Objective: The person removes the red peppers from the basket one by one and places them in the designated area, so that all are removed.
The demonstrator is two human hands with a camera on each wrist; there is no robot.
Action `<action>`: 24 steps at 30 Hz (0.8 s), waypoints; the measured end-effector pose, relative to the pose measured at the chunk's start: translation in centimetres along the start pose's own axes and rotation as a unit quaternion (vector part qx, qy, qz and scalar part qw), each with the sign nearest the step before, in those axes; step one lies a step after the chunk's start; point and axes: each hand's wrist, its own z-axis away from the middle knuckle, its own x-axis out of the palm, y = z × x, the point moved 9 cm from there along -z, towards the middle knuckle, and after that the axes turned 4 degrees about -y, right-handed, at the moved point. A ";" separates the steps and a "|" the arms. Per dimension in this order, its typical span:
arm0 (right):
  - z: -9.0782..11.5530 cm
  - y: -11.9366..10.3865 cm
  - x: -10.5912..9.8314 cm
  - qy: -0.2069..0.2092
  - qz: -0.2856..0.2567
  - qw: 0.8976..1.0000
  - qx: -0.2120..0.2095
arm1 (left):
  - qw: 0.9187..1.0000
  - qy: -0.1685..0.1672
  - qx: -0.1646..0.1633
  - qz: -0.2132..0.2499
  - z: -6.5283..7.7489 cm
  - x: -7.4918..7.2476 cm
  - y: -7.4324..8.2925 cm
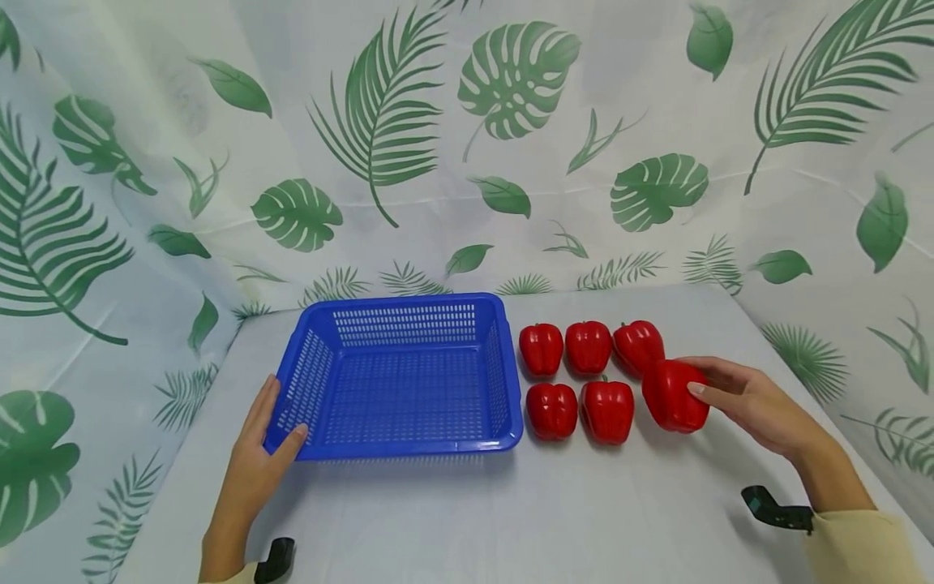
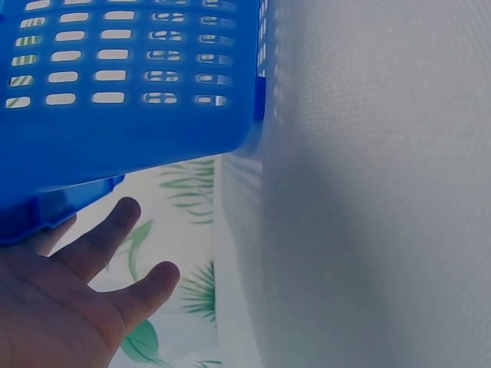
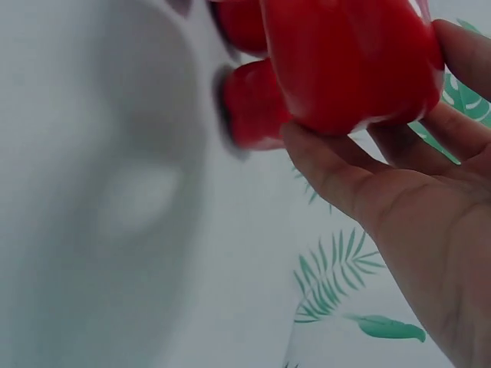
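Observation:
A glossy red bell pepper [image 1: 674, 396] is in my right hand [image 1: 759, 401], gripped between the thumb and fingers. In the right wrist view this bell pepper [image 3: 357, 61] is raised off the table, its shadow falling on the white surface. Several more red bell peppers [image 1: 609, 411] lie in two rows to its left. Beside them is a blue plastic basket [image 1: 409, 448] with slotted walls and nothing in it. My left hand [image 1: 251, 466] rests at the basket's left front corner; its fingers [image 2: 146, 291] look spread and fairly straight in the left wrist view.
A white cloth [image 1: 467, 519] covers the table. Behind and at both sides hangs a white curtain [image 1: 438, 162] printed with green leaves. Small dark devices [image 1: 777, 509] are worn at both wrists.

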 end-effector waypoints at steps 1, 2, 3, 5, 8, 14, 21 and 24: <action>0.0 0.2 0.1 -0.002 0.005 1.000 0.000 | 1.000 0.001 0.000 -0.002 0.0 0.0 0.0; -0.1 0.3 0.3 -0.003 0.010 1.000 0.000 | 1.000 0.001 -0.001 -0.003 0.0 0.0 -0.1; -0.1 0.6 0.4 -0.004 0.014 1.000 0.003 | 1.000 0.002 0.000 -0.004 0.0 -0.1 -0.1; -0.2 1.0 0.6 -0.005 0.019 1.000 0.010 | 1.000 0.001 0.000 -0.005 0.0 -0.1 -0.1; -0.2 1.6 0.8 -0.007 0.021 1.000 0.022 | 1.000 -0.003 -0.001 -0.009 0.0 0.0 -0.2; -0.2 2.4 1.4 -0.015 0.022 0.999 0.028 | 0.999 -0.013 -0.013 -0.034 -0.1 -0.3 -0.1; -0.4 2.7 2.0 -0.020 0.018 0.999 0.029 | 0.997 -0.046 -0.023 -0.059 -0.2 -1.0 0.1; -0.3 2.8 2.0 -0.025 0.020 0.999 0.037 | 0.995 -0.067 -0.039 -0.068 -0.4 -1.3 0.2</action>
